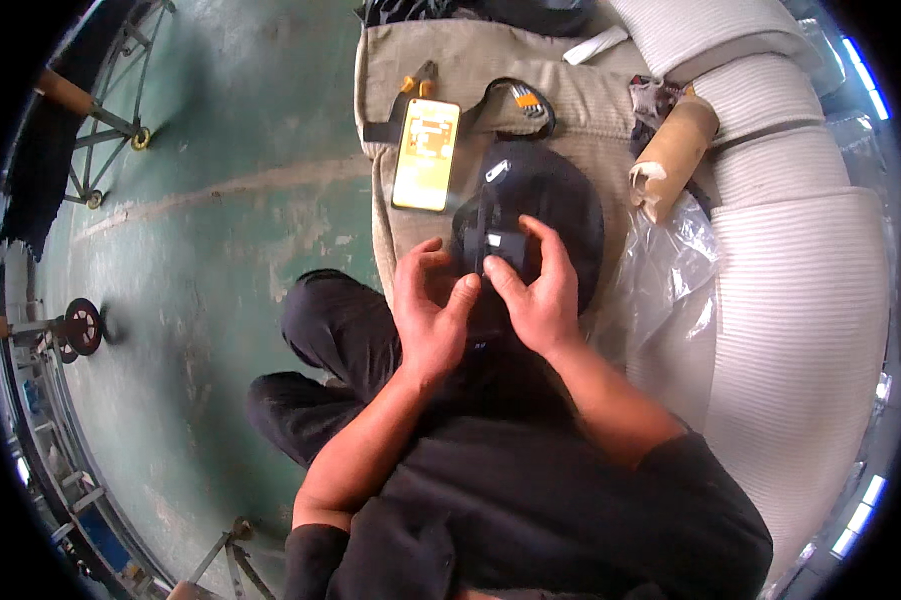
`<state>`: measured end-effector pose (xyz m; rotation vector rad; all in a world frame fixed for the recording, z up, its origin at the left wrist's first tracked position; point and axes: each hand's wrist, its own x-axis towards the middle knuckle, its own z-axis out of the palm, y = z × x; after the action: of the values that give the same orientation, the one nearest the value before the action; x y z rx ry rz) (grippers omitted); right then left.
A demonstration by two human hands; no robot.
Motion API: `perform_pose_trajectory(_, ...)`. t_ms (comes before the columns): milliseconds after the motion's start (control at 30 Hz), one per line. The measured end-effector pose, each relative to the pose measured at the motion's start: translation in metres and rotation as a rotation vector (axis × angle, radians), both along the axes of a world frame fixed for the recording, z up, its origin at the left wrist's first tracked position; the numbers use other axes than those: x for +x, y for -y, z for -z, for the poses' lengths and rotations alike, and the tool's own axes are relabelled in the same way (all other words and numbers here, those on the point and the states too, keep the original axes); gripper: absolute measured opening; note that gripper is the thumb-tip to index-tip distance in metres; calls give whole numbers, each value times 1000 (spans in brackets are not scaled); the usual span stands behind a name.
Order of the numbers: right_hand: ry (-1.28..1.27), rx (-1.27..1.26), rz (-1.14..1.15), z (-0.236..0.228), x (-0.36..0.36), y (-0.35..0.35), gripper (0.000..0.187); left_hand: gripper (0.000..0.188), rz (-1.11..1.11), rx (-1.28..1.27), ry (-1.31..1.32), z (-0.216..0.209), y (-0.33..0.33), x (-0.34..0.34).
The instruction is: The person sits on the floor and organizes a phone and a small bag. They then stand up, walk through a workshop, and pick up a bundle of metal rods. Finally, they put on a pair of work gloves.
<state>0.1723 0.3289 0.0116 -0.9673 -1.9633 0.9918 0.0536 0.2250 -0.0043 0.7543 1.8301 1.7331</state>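
A rounded black thing (561,200), which looks like a cap, lies in front of me at the edge of the seat. A dark band with a small whitish tag runs along its left part. On it sits a small black box (511,246) with a bright patch. My right hand (546,295) has the box between thumb and forefinger. My left hand (433,312) curls at the left edge of the black thing, its thumb near the band and its fingertips partly hidden against the dark surface. Just beyond lies a lit phone (427,155) with a yellow screen.
Pliers with yellow handles (421,78) and a black strap (543,112) lie past the phone on the beige sofa cushion (471,50). To the right are a torn cardboard tube (676,150), clear plastic wrap (666,270) and ribbed cream upholstery (791,300). Green floor (191,300) stretches left, with wheeled metal stands.
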Motion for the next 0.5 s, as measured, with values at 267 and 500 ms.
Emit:
perform_pose_trajectory(267,-73,-246,-8,9,5,1,60,74,363,-202,-264,-21,60,5)
perform_pose_trajectory(500,-245,-410,-114,-7,5,-1,62,64,441,-307,-445,-31,37,2)
